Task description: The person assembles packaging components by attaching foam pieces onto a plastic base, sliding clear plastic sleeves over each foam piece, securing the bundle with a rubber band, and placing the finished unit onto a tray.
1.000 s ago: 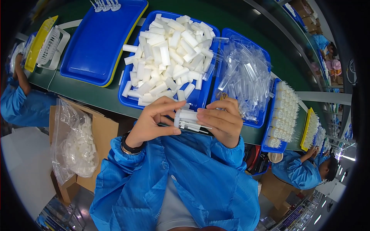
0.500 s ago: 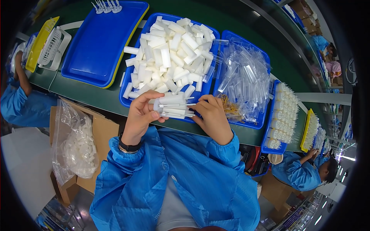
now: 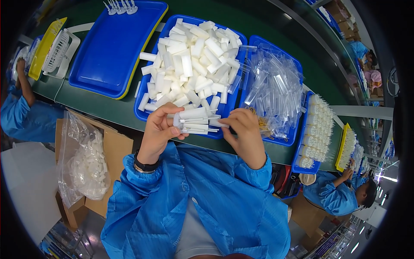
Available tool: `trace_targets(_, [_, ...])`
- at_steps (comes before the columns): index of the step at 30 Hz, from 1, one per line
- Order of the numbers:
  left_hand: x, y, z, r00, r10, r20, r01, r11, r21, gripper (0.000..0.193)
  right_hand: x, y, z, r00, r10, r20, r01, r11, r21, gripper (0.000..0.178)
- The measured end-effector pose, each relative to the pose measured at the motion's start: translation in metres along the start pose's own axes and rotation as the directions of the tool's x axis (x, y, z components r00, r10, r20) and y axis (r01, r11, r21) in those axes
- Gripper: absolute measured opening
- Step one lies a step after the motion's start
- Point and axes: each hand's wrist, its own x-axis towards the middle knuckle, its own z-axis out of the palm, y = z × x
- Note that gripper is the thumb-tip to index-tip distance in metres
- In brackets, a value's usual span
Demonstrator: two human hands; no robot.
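White pronged piece [image 3: 194, 121] with white blocks set among its rods: held up near the table [image 3: 105, 108] edge, just in front of the middle blue tray [image 3: 227, 110], rods pointing right. Left hand [image 3: 160, 128] has it by the base, thumb and fingers closed around it. Right hand [image 3: 245, 134] at the rod tips, fingers curled, thumb slightly apart; cannot tell whether it pinches a block or only touches the rods. Middle tray heaped with loose white blocks [image 3: 194, 64]. Right of that, clear plastic pieces [image 3: 276, 86] in another blue tray [image 3: 291, 137]; farther right, rows of white pronged parts [image 3: 317, 125]. Left, large blue tray [image 3: 108, 52], few pronged pieces [image 3: 123, 7] at far end.
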Motion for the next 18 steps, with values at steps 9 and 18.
trace_targets(9, [0.001,0.003,0.016,0.993,-0.086,-0.082,0.094,0.99,0.102,0.049,-0.005,-0.001,-0.026,0.95,-0.017,-0.311,0.035,0.998,0.052,0.025])
trace_targets(18, [0.002,0.001,0.018,0.998,-0.057,0.002,0.056,0.991,0.12,0.04,-0.001,-0.011,-0.022,0.902,-0.29,-0.32,0.293,0.955,-0.039,0.028])
